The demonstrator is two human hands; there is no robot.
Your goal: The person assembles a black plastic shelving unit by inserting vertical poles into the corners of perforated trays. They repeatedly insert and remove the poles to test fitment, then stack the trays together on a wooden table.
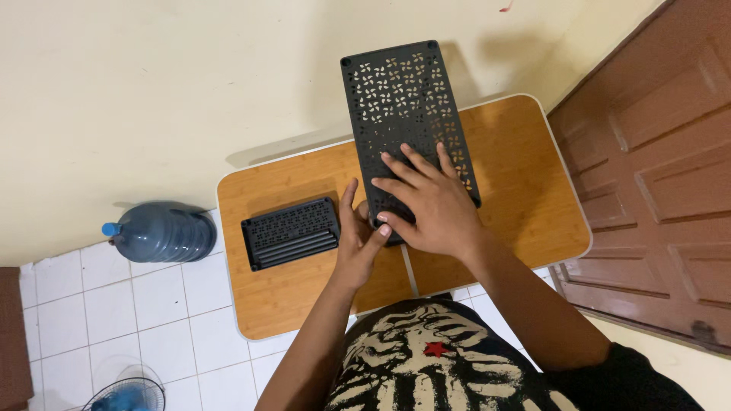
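Observation:
A long black perforated plastic panel stands raised over the wooden table, its near end toward me. My right hand lies flat on top of that near end, fingers spread. My left hand grips the panel's near left corner from the side, thumb against the right hand. A smaller black slotted plastic piece lies flat on the table to the left, apart from both hands.
The table stands against a cream wall. A large blue water bottle lies on the white tiled floor at left. A blue fan sits at the bottom left. A brown wooden door is at right.

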